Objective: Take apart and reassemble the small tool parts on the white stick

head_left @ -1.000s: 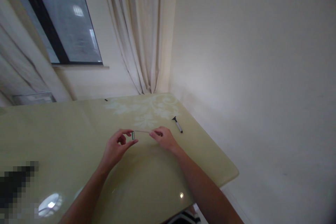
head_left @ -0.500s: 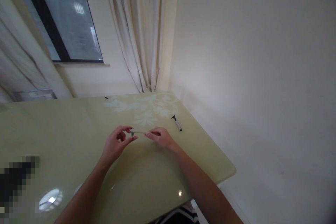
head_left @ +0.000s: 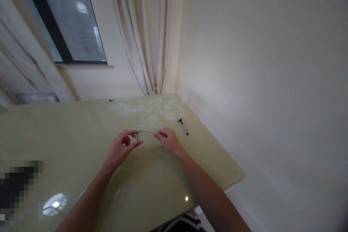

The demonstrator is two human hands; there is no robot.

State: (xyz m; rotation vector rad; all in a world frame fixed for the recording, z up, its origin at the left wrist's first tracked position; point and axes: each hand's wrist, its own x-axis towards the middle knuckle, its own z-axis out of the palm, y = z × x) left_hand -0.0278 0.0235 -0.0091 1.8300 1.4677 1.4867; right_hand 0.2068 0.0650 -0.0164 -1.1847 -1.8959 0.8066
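Note:
Between the thumb and index finger of my left hand point(head_left: 123, 145), a small narrow piece with a teal strip and a dark edge point(head_left: 137, 136) is held upright by its two ends. Its kind is too small to make out. My right hand point(head_left: 168, 140) pinches a thin stick-like handle point(head_left: 146, 131), slim like a toothbrush, which reaches left to the top of the small piece. Whether the two touch I cannot tell. Both hands are above the table point(head_left: 152, 177). A razor point(head_left: 183, 127) with a grey and black handle lies beyond my right hand.
The glossy table runs to a rounded corner at the right, beside a plain wall point(head_left: 258, 79). A tiny dark object point(head_left: 110, 100) lies by the back edge. Curtains point(head_left: 149, 36) and a window point(head_left: 70, 14) are behind. A blurred-out dark shape point(head_left: 19, 183) is at the left.
My right hand has moved slightly up and to the right, and the thin handle has risen and now appears thinner and darker. My left hand has stayed in nearly the same place.

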